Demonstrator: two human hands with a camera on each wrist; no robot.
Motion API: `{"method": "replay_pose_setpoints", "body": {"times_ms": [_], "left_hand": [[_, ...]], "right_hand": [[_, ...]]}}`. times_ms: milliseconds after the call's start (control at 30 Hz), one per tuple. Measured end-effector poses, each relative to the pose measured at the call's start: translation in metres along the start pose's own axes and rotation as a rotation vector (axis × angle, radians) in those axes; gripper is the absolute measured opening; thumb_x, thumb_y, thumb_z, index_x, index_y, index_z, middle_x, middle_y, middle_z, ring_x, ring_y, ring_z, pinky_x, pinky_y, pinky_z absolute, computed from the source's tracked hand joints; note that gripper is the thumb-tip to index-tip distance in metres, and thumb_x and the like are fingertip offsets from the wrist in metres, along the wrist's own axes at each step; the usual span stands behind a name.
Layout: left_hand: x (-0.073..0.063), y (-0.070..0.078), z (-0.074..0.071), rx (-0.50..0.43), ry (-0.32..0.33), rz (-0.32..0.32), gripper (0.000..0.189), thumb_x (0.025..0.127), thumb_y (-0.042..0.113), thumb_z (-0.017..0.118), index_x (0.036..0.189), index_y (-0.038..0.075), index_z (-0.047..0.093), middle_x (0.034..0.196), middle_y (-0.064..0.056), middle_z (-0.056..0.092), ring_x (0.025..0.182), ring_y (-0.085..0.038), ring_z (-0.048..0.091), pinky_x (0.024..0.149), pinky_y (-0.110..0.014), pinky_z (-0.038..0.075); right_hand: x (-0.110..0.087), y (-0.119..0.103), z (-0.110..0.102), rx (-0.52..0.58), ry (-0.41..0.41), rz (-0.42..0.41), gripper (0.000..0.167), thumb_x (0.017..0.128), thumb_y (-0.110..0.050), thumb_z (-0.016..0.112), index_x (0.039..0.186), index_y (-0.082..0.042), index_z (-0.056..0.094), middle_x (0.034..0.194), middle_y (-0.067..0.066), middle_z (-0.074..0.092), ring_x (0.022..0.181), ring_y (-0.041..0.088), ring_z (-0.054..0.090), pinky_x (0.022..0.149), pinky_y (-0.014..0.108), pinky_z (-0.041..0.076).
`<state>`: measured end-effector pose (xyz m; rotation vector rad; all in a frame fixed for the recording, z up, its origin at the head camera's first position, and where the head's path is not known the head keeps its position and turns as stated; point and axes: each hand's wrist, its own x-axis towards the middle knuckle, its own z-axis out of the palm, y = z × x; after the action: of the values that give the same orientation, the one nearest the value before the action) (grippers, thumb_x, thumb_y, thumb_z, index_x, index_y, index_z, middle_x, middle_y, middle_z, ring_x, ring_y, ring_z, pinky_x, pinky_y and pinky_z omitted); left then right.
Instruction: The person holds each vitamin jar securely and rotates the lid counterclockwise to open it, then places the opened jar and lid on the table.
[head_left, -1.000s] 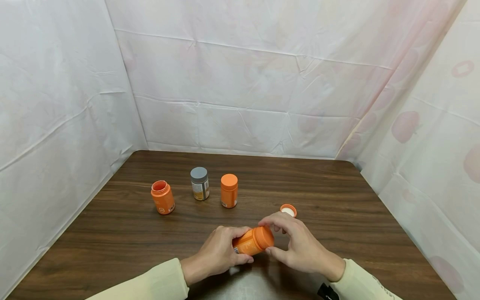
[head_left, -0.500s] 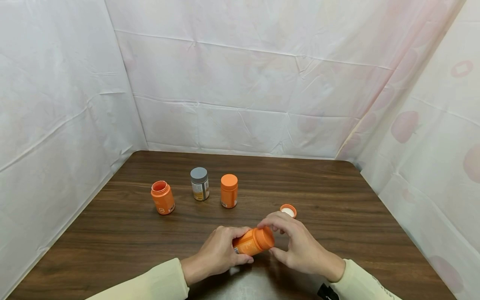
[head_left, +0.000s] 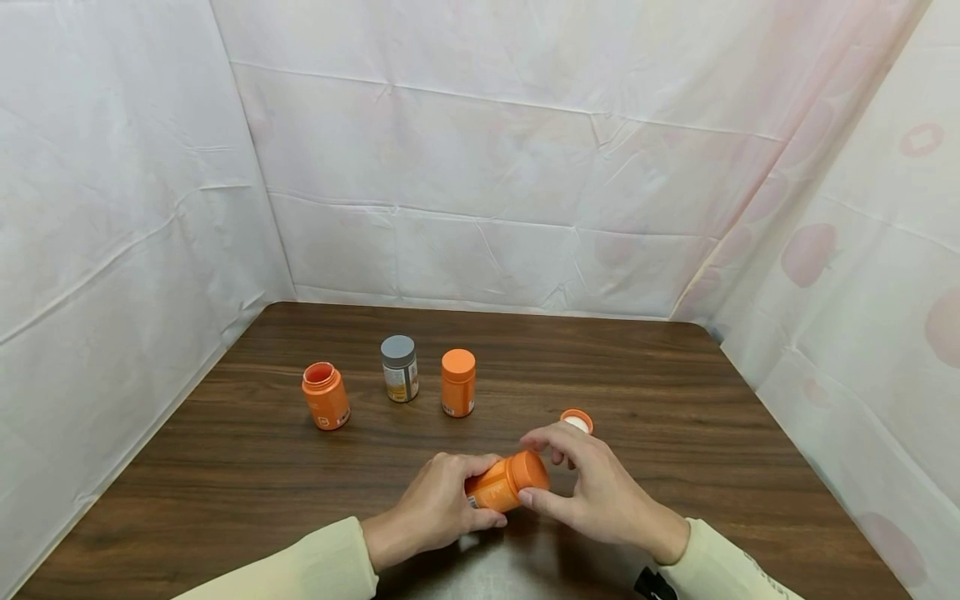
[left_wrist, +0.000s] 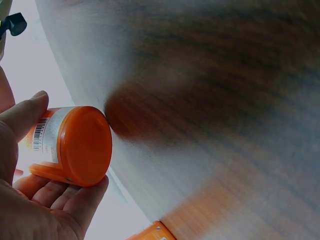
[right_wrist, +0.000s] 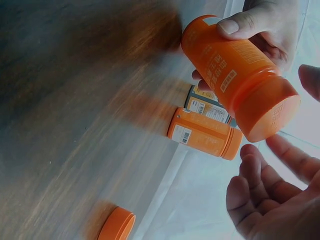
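My left hand (head_left: 431, 504) grips an orange pill bottle (head_left: 493, 487) round its body, thumb on the near side. The bottle is tilted, its base low on the left and its orange cap (right_wrist: 268, 109) pointing right and up. Around that cap curve the fingers of my right hand (head_left: 600, 492). In the right wrist view its thumb stands apart from the cap, while the index fingertip is right at the cap's lower edge. The left wrist view shows the bottle's round base (left_wrist: 90, 146) close over the table.
A loose orange cap (head_left: 577, 419), white inside, lies upturned beyond my right hand. Further back stand an uncapped orange bottle (head_left: 327, 402), a grey-lidded jar (head_left: 400, 372) and a capped orange bottle (head_left: 458, 385). Pale sheets (head_left: 480, 167) enclose the brown table (head_left: 225, 467).
My right hand's fingers have shifted round the cap and loosened: the index finger has lifted and the thumb has moved left. The left hand and bottle have stayed in place.
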<state>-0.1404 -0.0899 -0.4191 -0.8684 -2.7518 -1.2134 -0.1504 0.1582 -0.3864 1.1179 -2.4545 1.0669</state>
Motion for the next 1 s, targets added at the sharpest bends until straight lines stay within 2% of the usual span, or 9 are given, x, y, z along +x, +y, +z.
{"method": "replay_pose_setpoints", "body": {"times_ms": [200,400,700,1000], "left_hand": [[0.0002,-0.0001,-0.0001,-0.002,0.001,0.001,0.050,0.073,0.025,0.095,0.117,0.032,0.073,0.090,0.020,0.067,0.074,0.001,0.058,0.068,-0.022,0.048],[0.0002,0.0003,0.0001,-0.003,-0.001,-0.010,0.050,0.073,0.025,0.095,0.117,0.033,0.073,0.090,0.020,0.067,0.075,0.001,0.059,0.068,-0.022,0.048],[-0.0002,-0.0005,0.0001,0.001,0.000,-0.005,0.051,0.073,0.025,0.095,0.118,0.032,0.073,0.091,0.020,0.068,0.075,0.001,0.059,0.068,-0.022,0.049],[-0.0006,-0.0011,-0.0004,-0.001,0.001,0.006,0.051,0.073,0.024,0.095,0.118,0.033,0.073,0.091,0.020,0.067,0.074,0.001,0.058,0.067,-0.022,0.048]], "right_hand": [[-0.0014,-0.0003,-0.0016,-0.058,-0.019,0.127,0.045,0.083,-0.049,0.084,0.119,-0.028,0.067,0.100,-0.015,0.063,0.083,0.006,0.052,0.070,0.027,0.047],[-0.0007,-0.0011,-0.0024,-0.085,-0.061,0.185,0.043,0.083,-0.053,0.083,0.113,-0.027,0.069,0.093,-0.016,0.061,0.080,0.006,0.052,0.068,0.025,0.045],[0.0014,0.0000,-0.0021,-0.066,-0.105,0.202,0.034,0.083,-0.048,0.084,0.108,-0.031,0.069,0.086,-0.018,0.063,0.073,0.010,0.053,0.062,0.023,0.043],[0.0021,0.0000,-0.0040,-0.034,-0.110,0.129,0.041,0.078,-0.031,0.091,0.112,-0.030,0.068,0.090,-0.014,0.063,0.075,0.011,0.054,0.063,0.023,0.044]]}}
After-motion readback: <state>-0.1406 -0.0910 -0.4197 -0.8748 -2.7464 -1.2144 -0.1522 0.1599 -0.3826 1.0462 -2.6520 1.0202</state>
